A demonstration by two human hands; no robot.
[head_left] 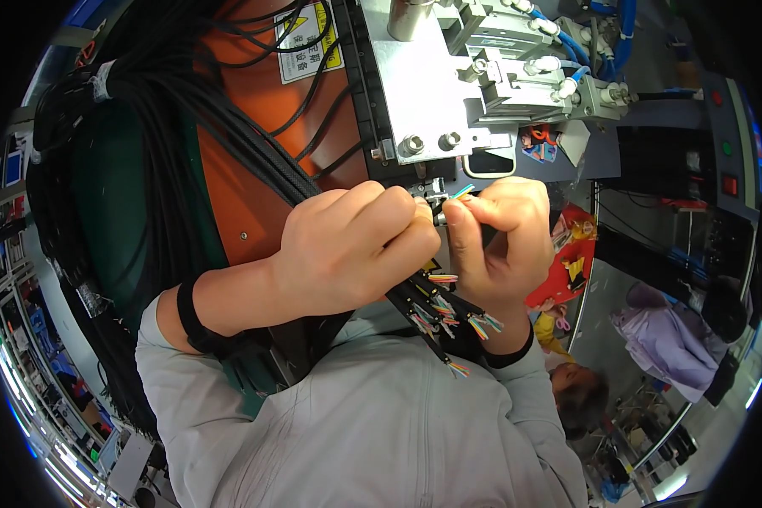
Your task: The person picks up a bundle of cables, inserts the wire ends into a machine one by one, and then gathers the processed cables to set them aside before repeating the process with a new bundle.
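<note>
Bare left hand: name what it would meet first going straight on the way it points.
For the left hand, probably the small silver metal part, then the thin multicoloured wires and the bare right hand. Depth is unclear, so it may already touch the metal.

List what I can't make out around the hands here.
All in the head view:
Left hand: whatever it encloses is hidden by the hand itself.
Coloured wires at the right hand: too small to count, partly covered by that hand.
Black cable bundle: partly hidden behind the left hand.
Metal cylinder: its top is cut off by the upper edge.
</note>
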